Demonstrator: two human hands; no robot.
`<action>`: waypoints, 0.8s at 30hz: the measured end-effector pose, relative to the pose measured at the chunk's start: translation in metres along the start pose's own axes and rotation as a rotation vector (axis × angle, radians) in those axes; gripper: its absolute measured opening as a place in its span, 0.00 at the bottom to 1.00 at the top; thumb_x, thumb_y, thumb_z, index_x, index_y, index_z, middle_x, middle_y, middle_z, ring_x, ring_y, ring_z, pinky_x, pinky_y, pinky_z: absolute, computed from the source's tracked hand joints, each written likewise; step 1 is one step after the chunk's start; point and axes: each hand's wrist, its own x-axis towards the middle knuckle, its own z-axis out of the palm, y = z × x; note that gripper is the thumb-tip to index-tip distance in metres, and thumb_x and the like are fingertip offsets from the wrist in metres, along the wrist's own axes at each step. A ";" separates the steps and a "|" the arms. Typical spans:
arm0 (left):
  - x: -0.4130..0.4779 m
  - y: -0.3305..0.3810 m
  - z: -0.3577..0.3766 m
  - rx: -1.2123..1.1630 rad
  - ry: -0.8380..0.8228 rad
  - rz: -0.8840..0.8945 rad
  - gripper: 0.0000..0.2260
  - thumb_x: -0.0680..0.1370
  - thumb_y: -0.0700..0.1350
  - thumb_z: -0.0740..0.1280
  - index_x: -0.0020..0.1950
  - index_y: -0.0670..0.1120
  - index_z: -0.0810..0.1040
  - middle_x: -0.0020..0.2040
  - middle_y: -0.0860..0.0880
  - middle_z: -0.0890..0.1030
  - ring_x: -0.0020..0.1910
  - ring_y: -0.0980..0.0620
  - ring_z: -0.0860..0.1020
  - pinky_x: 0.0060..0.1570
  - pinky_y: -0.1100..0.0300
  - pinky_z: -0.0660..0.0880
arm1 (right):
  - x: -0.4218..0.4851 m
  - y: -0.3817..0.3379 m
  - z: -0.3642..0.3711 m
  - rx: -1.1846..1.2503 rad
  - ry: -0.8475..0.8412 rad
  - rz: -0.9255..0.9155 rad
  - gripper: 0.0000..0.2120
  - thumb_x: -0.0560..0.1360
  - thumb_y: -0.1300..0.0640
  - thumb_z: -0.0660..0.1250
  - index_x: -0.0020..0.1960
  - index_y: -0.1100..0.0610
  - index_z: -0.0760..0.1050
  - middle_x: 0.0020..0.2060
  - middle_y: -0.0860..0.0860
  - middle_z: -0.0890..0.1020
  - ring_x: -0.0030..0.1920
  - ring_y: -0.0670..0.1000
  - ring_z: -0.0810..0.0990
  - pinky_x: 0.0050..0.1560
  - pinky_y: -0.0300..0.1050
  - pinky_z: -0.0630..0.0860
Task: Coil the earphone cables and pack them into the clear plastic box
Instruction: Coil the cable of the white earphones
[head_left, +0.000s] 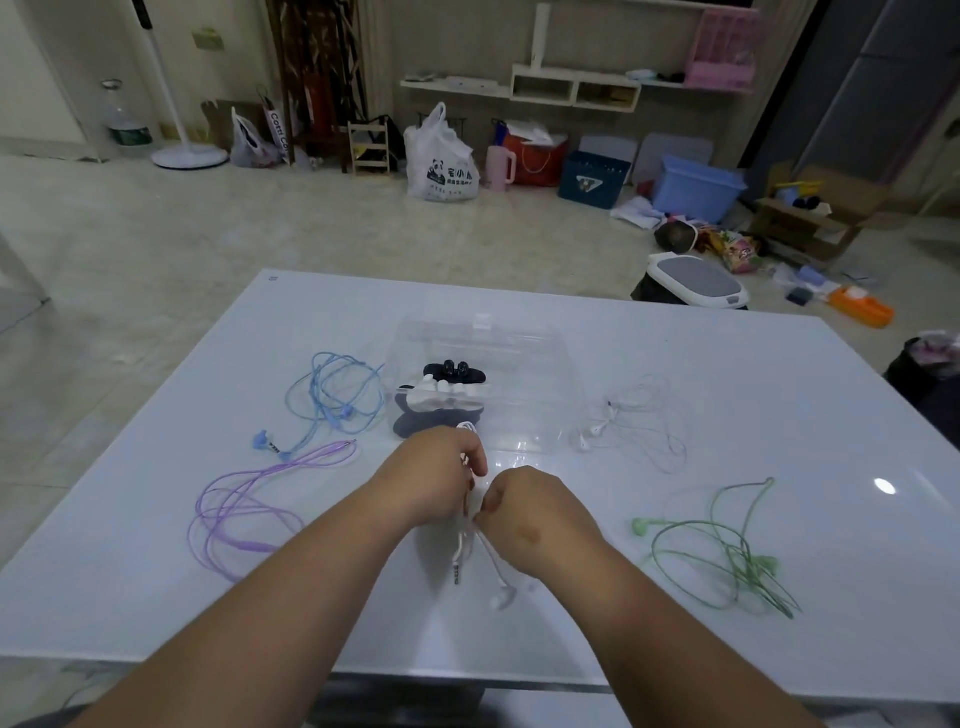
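The left hand (436, 480) and right hand (535, 514), both curled round the white earphone cable (461, 545) just before the clear plastic box (524, 410) on the worktop (675, 374), would do best to wind even, snug loops and tuck in the dangling plug (456, 574) and bud (503, 597).

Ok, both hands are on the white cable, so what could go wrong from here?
On the white cable, the plug and earbud trail loose below the left hand and right hand, so the coil may spring apart. The clear plastic box already holds coiled sets; pushing this one in could disturb them.
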 end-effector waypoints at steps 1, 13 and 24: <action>0.000 0.000 0.000 0.016 0.012 0.009 0.10 0.77 0.36 0.63 0.46 0.51 0.78 0.45 0.53 0.80 0.43 0.56 0.78 0.38 0.70 0.69 | 0.001 0.000 0.001 0.020 -0.013 0.007 0.10 0.74 0.56 0.62 0.50 0.54 0.80 0.44 0.52 0.83 0.44 0.55 0.82 0.42 0.42 0.76; -0.001 -0.003 0.005 0.191 0.160 -0.030 0.21 0.71 0.45 0.74 0.54 0.49 0.64 0.49 0.49 0.73 0.42 0.48 0.74 0.39 0.57 0.69 | 0.001 0.002 0.000 0.275 -0.075 0.037 0.08 0.75 0.57 0.64 0.47 0.61 0.79 0.43 0.58 0.85 0.42 0.57 0.86 0.47 0.53 0.83; -0.003 -0.005 -0.005 0.078 0.132 -0.118 0.06 0.70 0.40 0.70 0.40 0.38 0.81 0.36 0.43 0.81 0.32 0.49 0.76 0.37 0.53 0.76 | 0.009 0.003 -0.004 0.190 0.073 -0.022 0.07 0.79 0.54 0.62 0.48 0.56 0.77 0.46 0.53 0.83 0.47 0.55 0.83 0.51 0.53 0.81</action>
